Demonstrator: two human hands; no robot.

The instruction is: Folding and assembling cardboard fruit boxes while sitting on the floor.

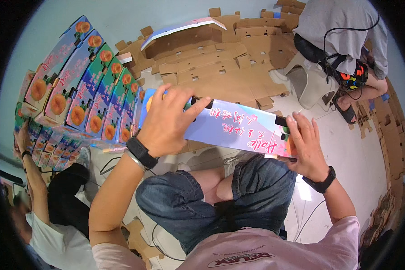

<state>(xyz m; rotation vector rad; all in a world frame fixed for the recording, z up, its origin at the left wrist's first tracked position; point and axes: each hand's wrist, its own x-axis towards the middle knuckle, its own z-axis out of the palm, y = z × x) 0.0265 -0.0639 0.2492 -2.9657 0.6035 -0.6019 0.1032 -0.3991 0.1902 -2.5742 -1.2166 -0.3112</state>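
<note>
A printed cardboard fruit box [229,125] with peach pictures and pink writing is held above my lap, its long side facing up. Its left end is gripped by my left hand [168,118], thumb along the upper edge near a dark slot. At the opposite end, my right hand [305,145] clasps the corner beside another dark slot. The box tilts slightly, with its right end closer to me. What lies beneath the box and the undersides of my fingers is hidden.
Stacked printed boxes [84,87] rise at the left. Flattened brown cardboard sheets [209,67] cover the floor ahead, with one part-folded box [185,32] on them. A person on a plastic stool [303,81] sits at the right; another person's arm [33,168] reaches the left stack. Cables [155,236] cross the floor.
</note>
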